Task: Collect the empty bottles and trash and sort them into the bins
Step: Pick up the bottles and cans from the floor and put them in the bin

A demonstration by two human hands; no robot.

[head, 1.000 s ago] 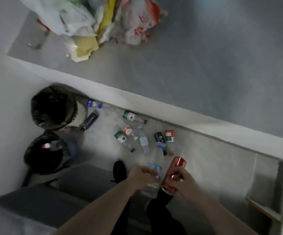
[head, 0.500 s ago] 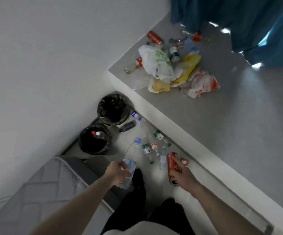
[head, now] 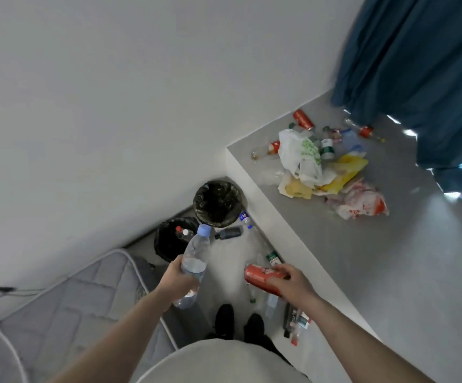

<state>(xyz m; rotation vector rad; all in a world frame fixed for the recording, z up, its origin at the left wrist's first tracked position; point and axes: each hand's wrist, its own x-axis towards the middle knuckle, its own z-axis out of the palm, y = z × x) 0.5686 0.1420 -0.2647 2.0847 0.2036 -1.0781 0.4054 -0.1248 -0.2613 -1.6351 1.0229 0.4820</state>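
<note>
two round bins with black liners sit in the corner: the near bin [head: 170,240] has a couple of capped bottles in it, the far bin [head: 216,203] looks like just crinkly black plastic inside. left hand [head: 178,279] has its fingers wrapped round a clear water bottle [head: 195,257] with a blue cap, and compared to half a second ago it's lifted higher, cap now up over the near bin's rim. right hand [head: 293,281] grips a red can [head: 263,276], now tipped sideways. loose bottles lie on the floor [head: 230,252], crumpled plastic bags [head: 321,167] piled on the grey counter [head: 390,258]
</note>
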